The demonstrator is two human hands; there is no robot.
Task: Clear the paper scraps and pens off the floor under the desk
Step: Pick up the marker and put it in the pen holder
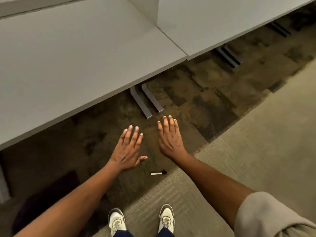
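I've got both hands out in front, palms down, fingers spread flat, nothing in either. Left hand [127, 147] has thumb stuck out to the side; right hand [169, 135] sits just beside it, a bit further fwd, fingers together-ish but loose, not touching the left. Both arms bare to abt the elbow, w/ a pale rolled sleeve [266, 214] on the right arm

Taking the pen [158, 173] as my ref: it lies on the floor, whitish barrel w/ a dark end, roughly level across the view. It's nearer to me than both hands, just below the left thumb and the right wrist, touching neither as far as I see. Can't tell if it's capped. No paper scraps I can make out for sure

Pen sits on the dark patchy carpet [196, 100], close to where that meets the lighter ribbed carpet [256, 142] on its right. My two pale shoes [118, 221] stand nearer me than the pen, on the lighter strip

Beyond the pen, past the hands, two grey metal desk feet [147, 101] run side by side out from under the white desk [77, 65]. Desk edge crosses diagonally well beyond and left of the pen. A second desk top [222, 19] butts on far right, more feet under it
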